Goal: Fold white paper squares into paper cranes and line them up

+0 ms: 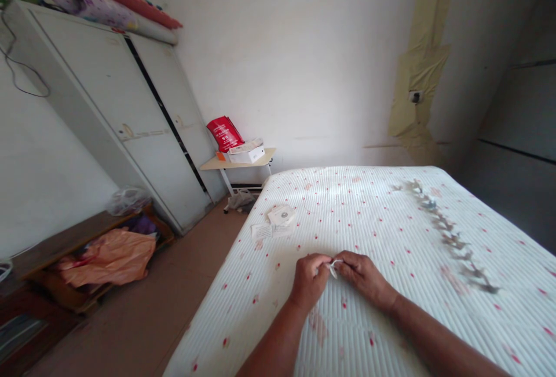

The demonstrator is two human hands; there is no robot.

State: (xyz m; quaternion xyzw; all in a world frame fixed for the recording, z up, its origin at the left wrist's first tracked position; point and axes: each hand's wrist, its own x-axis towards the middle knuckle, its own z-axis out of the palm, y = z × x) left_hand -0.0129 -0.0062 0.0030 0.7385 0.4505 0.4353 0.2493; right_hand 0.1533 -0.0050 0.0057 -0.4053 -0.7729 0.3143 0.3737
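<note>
Low in the centre of the frame, we pinch a small whitish strip (333, 270) between the fingertips of our left hand (309, 279) and right hand (364, 277), seemingly working it, which calls for light, even finger pressure. Around our hands lies the patterned bedspread (347, 342), with printed papers (281, 215) above left and a row of blurred small pieces (454, 242) toward the right.

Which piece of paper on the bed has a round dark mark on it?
The far paper, lying just beyond the printed slip. Its round dark emblem sets it apart; the slip shows only faint print.
</note>
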